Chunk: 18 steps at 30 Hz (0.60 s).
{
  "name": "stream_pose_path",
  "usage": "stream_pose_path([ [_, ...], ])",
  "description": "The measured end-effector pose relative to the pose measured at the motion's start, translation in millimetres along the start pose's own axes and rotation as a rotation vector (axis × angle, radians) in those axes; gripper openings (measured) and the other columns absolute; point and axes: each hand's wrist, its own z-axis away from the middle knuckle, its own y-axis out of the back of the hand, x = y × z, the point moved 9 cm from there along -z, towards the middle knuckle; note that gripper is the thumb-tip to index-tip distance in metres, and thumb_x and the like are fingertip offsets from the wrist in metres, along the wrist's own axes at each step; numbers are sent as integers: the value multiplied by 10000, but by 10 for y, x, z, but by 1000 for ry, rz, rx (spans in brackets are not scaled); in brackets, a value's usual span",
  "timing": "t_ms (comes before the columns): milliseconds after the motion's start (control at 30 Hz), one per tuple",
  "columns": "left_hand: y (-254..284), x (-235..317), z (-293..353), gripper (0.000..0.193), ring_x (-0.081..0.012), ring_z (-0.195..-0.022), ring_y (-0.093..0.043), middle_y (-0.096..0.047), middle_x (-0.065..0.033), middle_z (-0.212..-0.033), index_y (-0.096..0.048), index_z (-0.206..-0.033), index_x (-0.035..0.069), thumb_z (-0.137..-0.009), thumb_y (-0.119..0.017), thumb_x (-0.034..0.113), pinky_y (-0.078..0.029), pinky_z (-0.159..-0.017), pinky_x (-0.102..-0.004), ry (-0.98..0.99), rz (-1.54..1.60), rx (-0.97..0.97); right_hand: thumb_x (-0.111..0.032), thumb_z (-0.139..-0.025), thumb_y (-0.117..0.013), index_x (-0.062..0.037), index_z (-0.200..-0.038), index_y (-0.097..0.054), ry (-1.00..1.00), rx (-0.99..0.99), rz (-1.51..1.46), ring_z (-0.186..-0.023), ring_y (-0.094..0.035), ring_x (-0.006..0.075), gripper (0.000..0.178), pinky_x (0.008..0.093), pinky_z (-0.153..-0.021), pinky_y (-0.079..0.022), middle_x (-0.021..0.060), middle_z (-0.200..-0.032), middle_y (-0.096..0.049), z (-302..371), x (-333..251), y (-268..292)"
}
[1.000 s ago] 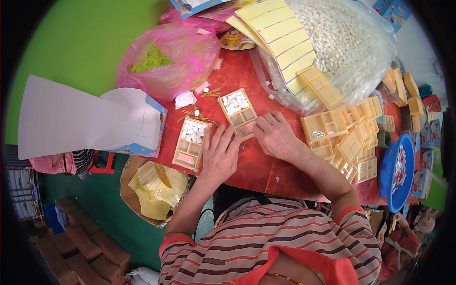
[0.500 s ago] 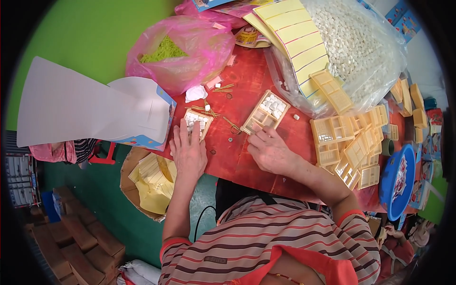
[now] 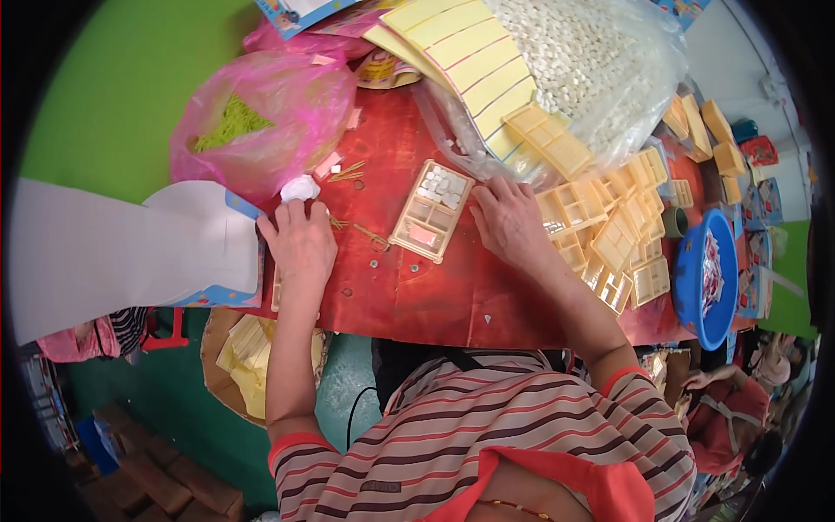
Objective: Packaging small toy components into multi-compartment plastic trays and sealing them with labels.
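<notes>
A cream compartment tray (image 3: 414, 224) lies on the red table between my hands. White cubes (image 3: 441, 187) fill its far compartment, and a flat pink piece (image 3: 424, 235) lies in a near one. My left hand (image 3: 302, 246) reaches over the table with its fingers apart, beside a white crumpled piece (image 3: 300, 188) and thin yellowish sticks (image 3: 372, 236). Another tray (image 3: 277, 291) shows only an edge beside my left forearm. Just right of the middle tray, my right hand (image 3: 513, 224) has its fingers bent down to the table; whatever they pinch is hidden.
A pink bag (image 3: 200, 170) with green strips stands far left. At the far right, a clear bag (image 3: 639, 104) holds many white cubes under yellow sheets (image 3: 474, 52). Empty trays (image 3: 613, 239) are heaped right, by a blue basin (image 3: 718, 322). White card (image 3: 96, 252) juts over the left edge.
The view has shifted, so the table appears further left. My left hand has moved off the smaller tray. My right hand has left the middle tray, where the pink piece now shows.
</notes>
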Motion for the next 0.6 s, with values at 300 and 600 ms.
stream_pose_path([
  [300, 499, 455, -59, 92, -277, -1001, -558, -604, -78, -993, -654, -950, 97, -881, -642, 157, -344, -989, -508, -60, 483, 157, -87, -806, -556, -45, -885, -570, 72, 60, 78, -915, -579, 282, 90, 399, -868, -435, 118, -902, -549, 220, 182, -183],
  [600, 578, 1849, -29, 118, -324, -920, -603, -620, -132, -942, -617, -999, 31, -888, -617, 73, -486, -795, -424, -268, 858, 39, -45, -852, -649, -42, -1012, -613, -117, 156, -343, -927, -602, 321, 164, 395, -784, -493, 129, -991, -597, 596, 266, 286],
])
